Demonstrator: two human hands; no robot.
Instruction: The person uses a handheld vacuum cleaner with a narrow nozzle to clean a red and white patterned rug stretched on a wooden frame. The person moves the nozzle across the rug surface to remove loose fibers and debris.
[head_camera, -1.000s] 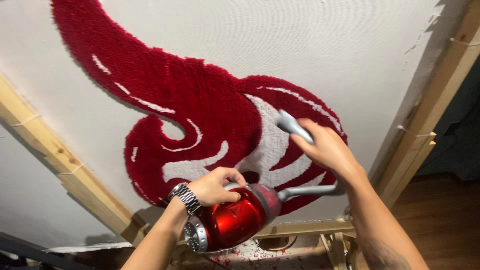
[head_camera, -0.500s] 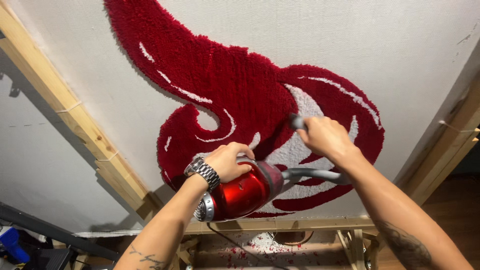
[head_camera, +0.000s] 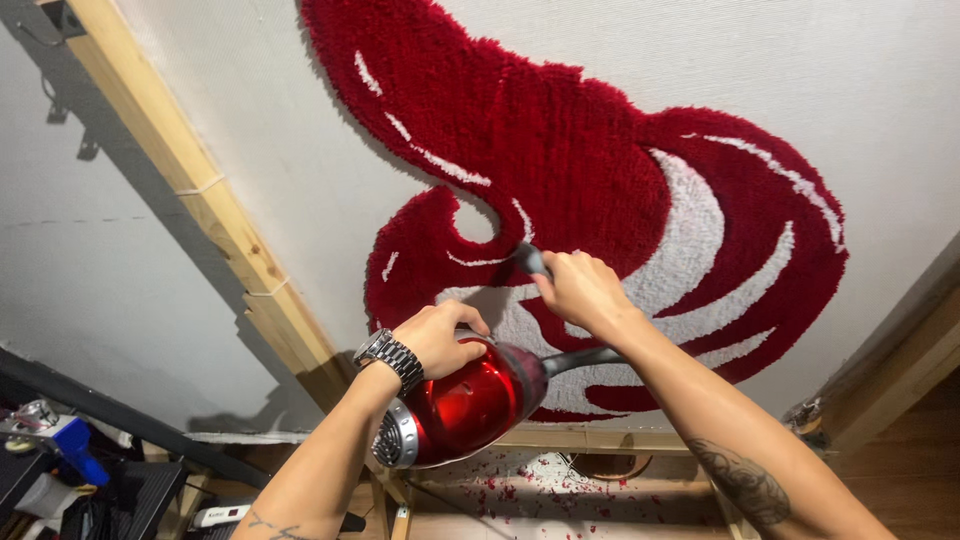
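Left hand (head_camera: 438, 338), with a metal watch (head_camera: 390, 357) at the wrist, is closed over the top of a glossy red vacuum (head_camera: 462, 408) with a silver vented end. Right hand (head_camera: 582, 290), just beside it, grips the dark nozzle (head_camera: 532, 260), whose tip is pressed to the rug (head_camera: 560, 150). Beyond both hands, the tufted rug is red with white curved stripes on pale cloth (head_camera: 850, 90) stretched over a wooden frame (head_camera: 215, 215). Below the hands, red fluff (head_camera: 520, 490) litters the floor.
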